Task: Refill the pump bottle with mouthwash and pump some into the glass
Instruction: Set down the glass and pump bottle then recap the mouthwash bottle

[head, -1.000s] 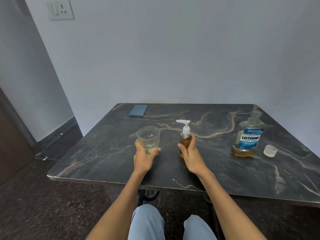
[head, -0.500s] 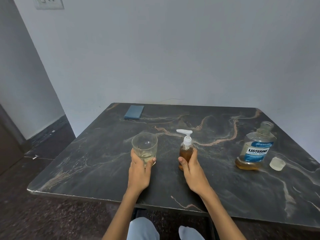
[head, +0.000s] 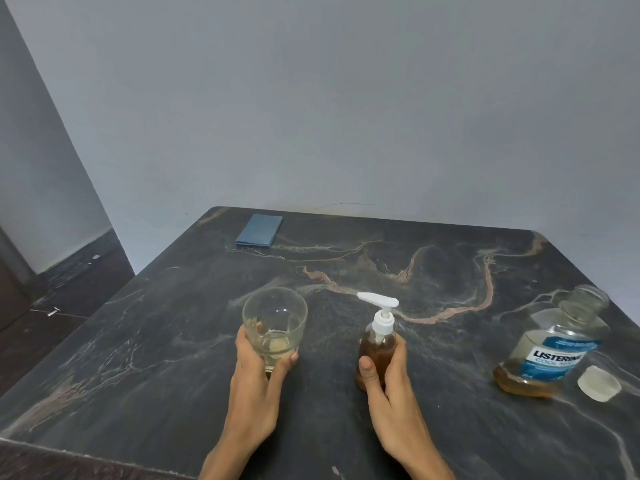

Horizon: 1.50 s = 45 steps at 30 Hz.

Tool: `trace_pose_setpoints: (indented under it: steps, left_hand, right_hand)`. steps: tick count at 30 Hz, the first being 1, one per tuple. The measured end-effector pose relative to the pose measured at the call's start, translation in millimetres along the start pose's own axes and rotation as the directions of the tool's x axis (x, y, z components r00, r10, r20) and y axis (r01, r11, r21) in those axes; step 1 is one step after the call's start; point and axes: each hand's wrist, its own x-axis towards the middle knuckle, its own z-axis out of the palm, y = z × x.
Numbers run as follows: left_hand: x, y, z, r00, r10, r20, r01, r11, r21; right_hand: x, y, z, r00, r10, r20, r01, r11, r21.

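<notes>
Dark marble table [head: 450,427], amber-filled pump bottle [head: 376,355]

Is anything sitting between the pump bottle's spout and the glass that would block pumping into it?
Nothing visible does. The pump bottle, held by the right hand, stands beside the glass, held by the left hand; only bare table lies between them.

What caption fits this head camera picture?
Left hand holds the glass; right hand grips the pump bottle on a dark table.
</notes>
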Motion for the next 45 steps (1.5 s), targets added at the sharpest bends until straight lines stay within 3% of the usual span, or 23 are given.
trace_pose_setpoints:
  steps: [6, 10, 16, 20, 28, 37, 45]
  left_hand:
    - [52, 13, 15, 0.997, 0.072, 0.030, -0.070, 0.996, -0.061]
    - [118, 20, 43, 0.987, 0.137, 0.083, -0.135, 0.990, -0.032]
    - [210, 3, 84, 0.981, 0.138, 0.139, -0.154, 0.982, 0.110]
    - [251, -12, 104, 0.985, 0.117, 0.126, -0.138, 0.976, 0.171]
    - [296, -33, 122, 0.993, 0.109, 0.035, -0.114, 0.977, 0.179]
    - [304, -46, 129, 0.994, 0.090, 0.056, -0.100, 0.975, 0.199]
    - [303, -51, 132, 0.997, 0.039, 0.066, -0.052, 0.976, 0.210]
  right_hand:
    - [75, -6, -7, 0.993, -0.083, -0.089, 0.092, 0.990, 0.109]
    - [162, -2, -14, 0.965, -0.164, -0.207, 0.179, 0.982, 0.057]
    - [262, 34, -23, 0.942, -0.061, -0.329, 0.076, 0.997, 0.032]
    - [297, 59, -23, 0.925, -0.074, -0.372, 0.093, 0.995, 0.034]
    - [341, 79, -27, 0.937, -0.070, -0.344, 0.089, 0.995, 0.041]
    - [343, 82, -25, 0.947, -0.132, -0.294, 0.110, 0.990, -0.092]
    - [341, 81, -24, 0.941, -0.157, -0.301, 0.131, 0.986, -0.106]
